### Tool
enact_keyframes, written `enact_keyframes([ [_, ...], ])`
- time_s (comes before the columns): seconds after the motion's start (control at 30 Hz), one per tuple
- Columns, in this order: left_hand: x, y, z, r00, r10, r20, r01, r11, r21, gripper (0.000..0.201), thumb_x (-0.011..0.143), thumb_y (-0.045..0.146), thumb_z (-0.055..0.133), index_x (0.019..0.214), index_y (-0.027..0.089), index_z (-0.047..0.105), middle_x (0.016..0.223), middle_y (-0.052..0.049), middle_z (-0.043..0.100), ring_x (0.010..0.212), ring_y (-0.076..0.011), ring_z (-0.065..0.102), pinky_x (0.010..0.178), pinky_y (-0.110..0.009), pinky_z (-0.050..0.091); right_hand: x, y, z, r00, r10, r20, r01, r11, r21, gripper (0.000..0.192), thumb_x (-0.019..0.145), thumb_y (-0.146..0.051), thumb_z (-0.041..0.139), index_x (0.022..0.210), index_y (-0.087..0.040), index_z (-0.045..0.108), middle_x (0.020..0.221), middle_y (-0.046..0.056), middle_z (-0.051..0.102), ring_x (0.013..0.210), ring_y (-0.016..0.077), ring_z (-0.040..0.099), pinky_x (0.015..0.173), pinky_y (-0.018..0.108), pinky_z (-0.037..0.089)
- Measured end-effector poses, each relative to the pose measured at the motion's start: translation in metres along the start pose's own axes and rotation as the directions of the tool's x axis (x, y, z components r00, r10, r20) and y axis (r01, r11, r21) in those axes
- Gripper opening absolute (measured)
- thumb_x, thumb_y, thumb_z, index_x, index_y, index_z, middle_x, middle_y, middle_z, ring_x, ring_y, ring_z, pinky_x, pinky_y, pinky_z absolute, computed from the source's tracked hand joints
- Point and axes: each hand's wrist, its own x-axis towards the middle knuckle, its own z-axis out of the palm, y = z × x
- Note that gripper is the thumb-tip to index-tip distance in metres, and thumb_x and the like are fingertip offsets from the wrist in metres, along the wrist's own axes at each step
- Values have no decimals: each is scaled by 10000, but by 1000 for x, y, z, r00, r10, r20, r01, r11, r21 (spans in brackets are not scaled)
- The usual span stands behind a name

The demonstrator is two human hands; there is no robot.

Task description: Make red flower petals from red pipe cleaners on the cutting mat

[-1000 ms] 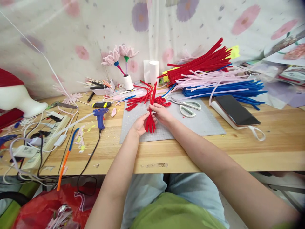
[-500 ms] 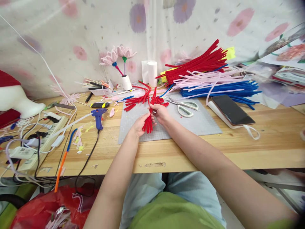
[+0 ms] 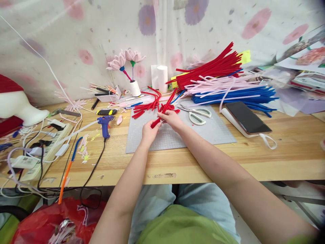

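Note:
Between my two hands a bundle of red pipe cleaners (image 3: 168,103) is held slantwise above the grey cutting mat (image 3: 218,134). My left hand (image 3: 149,130) is closed round its lower end. Further up the bundle, my right hand (image 3: 170,118) pinches it with thumb and fingers. More red pipe cleaners (image 3: 152,101), some bent over, lie on the mat just behind my hands. To the right of my right hand rest scissors (image 3: 197,114) with pale handles, their blades pointing left.
At the back right are piles of red (image 3: 210,69), pink and blue pipe cleaners (image 3: 233,95), with a phone (image 3: 248,117) in front. On the left are a blue glue gun (image 3: 104,125), a utility knife (image 3: 106,112) and a power strip (image 3: 48,149). Pink flowers stand in a white pot (image 3: 135,88).
The bundle has turned from nearly upright to slanting, its top now leaning right. My left hand has closed over the lower ends, which were fanned out below it.

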Motion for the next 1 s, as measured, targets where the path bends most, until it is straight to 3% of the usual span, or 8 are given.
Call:
enact_keyframes([
  [0.17,-2,0,-1,999,-47,-18,46,998,-49,200,697,330,590,771,144,599,662,-21,640,501,-96,563,443,-204,429,-2,1,-6,969,32,244,-60,993,106,307,565,-352,723,718,-134,570,662,4,588,587,81,528,562,217,427],
  [0.3,-5,5,1,991,-123,49,129,979,-158,165,717,274,574,801,133,578,654,-22,635,504,-98,582,456,-213,452,-3,6,-5,967,-22,255,-29,980,196,271,610,-332,699,699,-146,522,607,-27,558,520,65,505,519,209,412],
  [0.5,-9,12,-1,982,-171,86,188,942,-277,161,701,273,599,712,117,563,575,4,590,409,-56,499,397,-184,413,-6,9,0,895,-45,444,-108,943,314,269,654,-332,676,771,-164,502,530,-50,529,451,82,478,472,236,404],
  [0.73,-11,17,-3,945,-276,177,323,876,-357,104,677,188,613,743,110,595,633,-19,621,496,-86,565,416,-195,439,-8,9,3,971,41,236,-130,916,378,331,542,-340,735,627,-156,473,523,-43,524,460,67,462,452,207,357],
  [0.9,-11,21,-4,920,-332,210,389,846,-366,71,700,162,597,739,102,602,638,-28,626,508,-83,575,433,-185,437,-8,9,10,995,31,98,-69,911,407,356,509,-353,739,597,-161,451,544,-51,519,490,59,466,498,205,373],
  [1.0,-13,21,-3,924,-327,196,379,846,-375,54,714,146,584,727,96,597,613,-30,623,502,-84,573,452,-191,448,-6,8,10,997,1,82,-36,906,423,357,517,-362,735,594,-160,453,555,-54,517,506,54,472,526,201,387],
])
